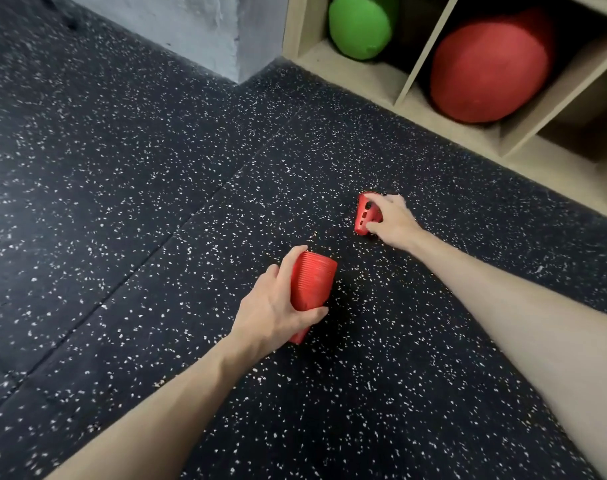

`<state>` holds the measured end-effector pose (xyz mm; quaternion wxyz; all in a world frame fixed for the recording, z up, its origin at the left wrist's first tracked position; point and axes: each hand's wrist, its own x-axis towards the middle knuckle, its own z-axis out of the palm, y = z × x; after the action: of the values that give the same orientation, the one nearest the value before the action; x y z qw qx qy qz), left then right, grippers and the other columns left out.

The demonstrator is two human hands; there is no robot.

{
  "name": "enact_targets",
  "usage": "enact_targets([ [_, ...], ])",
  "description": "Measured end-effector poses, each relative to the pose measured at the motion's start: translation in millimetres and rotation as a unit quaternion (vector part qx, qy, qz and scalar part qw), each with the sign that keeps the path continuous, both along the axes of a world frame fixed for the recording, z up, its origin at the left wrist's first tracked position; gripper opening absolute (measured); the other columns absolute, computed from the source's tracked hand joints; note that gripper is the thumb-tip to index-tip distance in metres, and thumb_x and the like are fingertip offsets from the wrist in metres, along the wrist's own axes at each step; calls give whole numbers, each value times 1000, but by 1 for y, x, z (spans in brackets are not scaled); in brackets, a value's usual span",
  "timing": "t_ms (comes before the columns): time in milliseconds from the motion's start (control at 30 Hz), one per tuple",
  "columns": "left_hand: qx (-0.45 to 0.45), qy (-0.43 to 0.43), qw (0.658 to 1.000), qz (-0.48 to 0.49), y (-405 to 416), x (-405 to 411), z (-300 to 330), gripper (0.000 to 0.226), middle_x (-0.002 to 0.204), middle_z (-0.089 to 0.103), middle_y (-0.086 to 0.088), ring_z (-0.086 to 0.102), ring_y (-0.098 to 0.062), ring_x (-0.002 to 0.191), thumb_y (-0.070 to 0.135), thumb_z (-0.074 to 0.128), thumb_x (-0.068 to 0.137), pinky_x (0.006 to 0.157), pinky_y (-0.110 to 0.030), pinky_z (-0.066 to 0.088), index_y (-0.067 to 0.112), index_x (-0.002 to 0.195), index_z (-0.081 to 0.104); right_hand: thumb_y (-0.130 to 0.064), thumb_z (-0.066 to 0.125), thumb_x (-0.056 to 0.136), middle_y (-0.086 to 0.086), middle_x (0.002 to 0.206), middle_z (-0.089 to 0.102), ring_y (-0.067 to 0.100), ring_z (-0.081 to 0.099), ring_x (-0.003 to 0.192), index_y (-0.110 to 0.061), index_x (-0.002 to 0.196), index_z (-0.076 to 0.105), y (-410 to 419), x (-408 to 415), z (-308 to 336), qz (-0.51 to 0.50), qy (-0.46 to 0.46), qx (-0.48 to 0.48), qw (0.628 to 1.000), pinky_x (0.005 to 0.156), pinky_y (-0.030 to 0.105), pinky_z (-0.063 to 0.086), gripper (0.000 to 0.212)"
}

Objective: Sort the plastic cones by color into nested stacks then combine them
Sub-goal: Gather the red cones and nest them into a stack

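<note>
The left hand (pixel 274 306) has its grip wrapped around a nested stack of red cones (pixel 312 282), held tilted just above the speckled floor (pixel 122 220). Farther out, the right hand (pixel 392 216) pinches a single red cone (pixel 364 211) lying on its side, seemingly touching the floor, near a wooden shelf (pixel 412 77) holding a green roller (pixel 360 26) and a red roller (pixel 489 67).

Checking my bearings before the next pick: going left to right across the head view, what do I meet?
Left hand → red cone stack it grips → single red cone → right hand gripping it → red ball in the shelf.
</note>
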<state>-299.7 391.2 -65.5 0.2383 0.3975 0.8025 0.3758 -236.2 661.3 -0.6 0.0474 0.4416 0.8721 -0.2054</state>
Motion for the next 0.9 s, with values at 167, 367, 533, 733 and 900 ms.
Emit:
enact_targets([
  [167, 3, 6, 1000, 3, 0, -1, -1, 103, 126, 51, 7, 54, -17, 109, 66, 76, 75, 93, -43, 52, 59, 149, 6, -7, 58, 96, 0, 109, 67, 23, 63, 101, -30, 128, 52, -10, 3, 0, -39, 74, 26, 996, 87, 42, 51, 39],
  [367, -15, 3, 1000, 3, 1, 2, 2, 103, 121, 50, 5, 54, -19, 108, 64, 76, 75, 91, -48, 54, 60, 149, 4, -6, 61, 95, -4, 91, 69, 14, 64, 90, -29, 108, 67, -29, 5, 7, -60, 156, -20, 986, 78, 33, 46, 27],
  [533, 0, -29, 999, 28, -1, 3, 7, 104, 125, 52, -1, 58, -21, 104, 52, 80, 77, 92, -48, 55, 56, 151, 8, -4, 63, 94, -4, 85, 68, 9, 64, 85, -31, 105, 72, -59, 4, 22, -60, 243, -64, 966, 94, 41, 56, 31],
  [733, 23, -37, 999, 29, -38, 15, 23, 103, 128, 46, -8, 64, -23, 89, 39, 80, 85, 86, -48, 58, 54, 154, 6, -3, 66, 92, -17, 77, 65, -10, 58, 71, -31, 103, 76, -128, 35, 47, -1, 285, -100, 953, 83, 23, 55, 32],
  [900, 79, -18, 997, 17, -81, 42, 61, 105, 121, 45, -5, 59, -10, 87, 33, 80, 87, 83, -40, 54, 57, 156, 4, -5, 70, 91, -13, 85, 69, -8, 58, 76, -28, 103, 78, -196, 70, 79, 38, 307, -92, 946, 78, 13, 51, 27],
])
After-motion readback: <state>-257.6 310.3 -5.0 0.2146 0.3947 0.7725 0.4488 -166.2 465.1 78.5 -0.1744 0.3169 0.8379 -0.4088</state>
